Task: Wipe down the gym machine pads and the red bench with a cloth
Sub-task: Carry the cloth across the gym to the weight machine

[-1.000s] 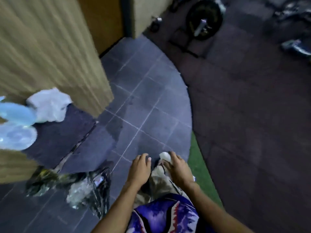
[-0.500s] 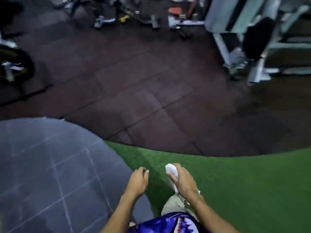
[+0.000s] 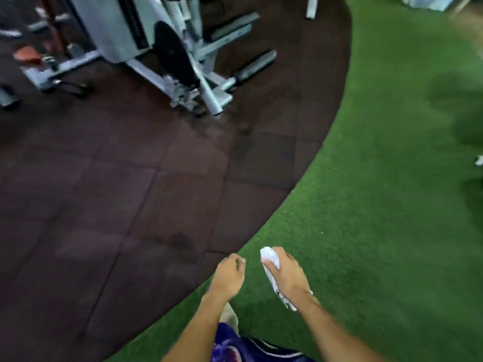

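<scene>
Cloth sits bunched in the right hand, fingers clenched round it, ends poking out above and below. Left hand hangs loosely curled, holding nothing, over turf.

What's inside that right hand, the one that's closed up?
A white cloth, bunched up. One end pokes out above the fingers of the right hand, and a ragged end hangs below the wrist. The middle part is covered by the palm, so its full size is hidden.

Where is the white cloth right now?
The crumpled white cloth is low in the head view, clutched in the person's right hand, above the green turf beside the empty left hand.
</scene>
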`<state>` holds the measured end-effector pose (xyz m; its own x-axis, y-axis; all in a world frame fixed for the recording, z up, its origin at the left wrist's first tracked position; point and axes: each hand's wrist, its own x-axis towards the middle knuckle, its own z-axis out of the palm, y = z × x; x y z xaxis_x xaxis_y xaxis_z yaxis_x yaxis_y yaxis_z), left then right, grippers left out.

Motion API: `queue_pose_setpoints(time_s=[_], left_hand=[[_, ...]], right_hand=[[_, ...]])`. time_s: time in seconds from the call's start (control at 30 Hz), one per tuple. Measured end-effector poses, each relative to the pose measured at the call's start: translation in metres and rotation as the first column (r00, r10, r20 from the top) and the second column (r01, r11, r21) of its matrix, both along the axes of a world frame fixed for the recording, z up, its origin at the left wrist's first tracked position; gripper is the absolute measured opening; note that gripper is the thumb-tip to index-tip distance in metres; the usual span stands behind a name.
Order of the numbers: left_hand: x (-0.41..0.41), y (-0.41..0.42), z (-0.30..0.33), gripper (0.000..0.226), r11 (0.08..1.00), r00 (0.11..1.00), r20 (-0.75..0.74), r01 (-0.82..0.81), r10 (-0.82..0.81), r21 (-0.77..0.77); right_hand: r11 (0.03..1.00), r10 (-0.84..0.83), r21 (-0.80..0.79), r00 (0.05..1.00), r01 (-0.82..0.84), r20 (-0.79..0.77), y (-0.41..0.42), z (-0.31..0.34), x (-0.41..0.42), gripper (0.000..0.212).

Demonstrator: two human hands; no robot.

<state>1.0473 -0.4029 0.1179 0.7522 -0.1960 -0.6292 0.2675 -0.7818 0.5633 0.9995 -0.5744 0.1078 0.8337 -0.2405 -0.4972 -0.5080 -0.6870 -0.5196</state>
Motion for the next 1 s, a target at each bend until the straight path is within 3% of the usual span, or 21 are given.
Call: queue_pose_setpoints(time_s=[0.27,0.53,1.0], left_hand=[[0.205,-0.105,0.001,0.028,0.964,0.964,0.038,0.265,-0.264,-0.012],[0.402,-0.186,0.022,0.030,0.940,0.940,0.025,0.340,-0.341,0.007],[0.714,-0.420,0.021,0.029,0.969,0.970,-0.013,0.243,-0.243,0.032]], right_hand=[[0.971,-0.239,0.000,0.971,0.239,0.006,-0.083,0.000,0.158,0.044],[0.928,-0.372,0.030,0.928,0.372,0.019,-0.165,0.015,0.337,0.044],[0.974,-0.227,-0.010,0.974,0.227,0.000,-0.418,0.025,0.664,0.043]])
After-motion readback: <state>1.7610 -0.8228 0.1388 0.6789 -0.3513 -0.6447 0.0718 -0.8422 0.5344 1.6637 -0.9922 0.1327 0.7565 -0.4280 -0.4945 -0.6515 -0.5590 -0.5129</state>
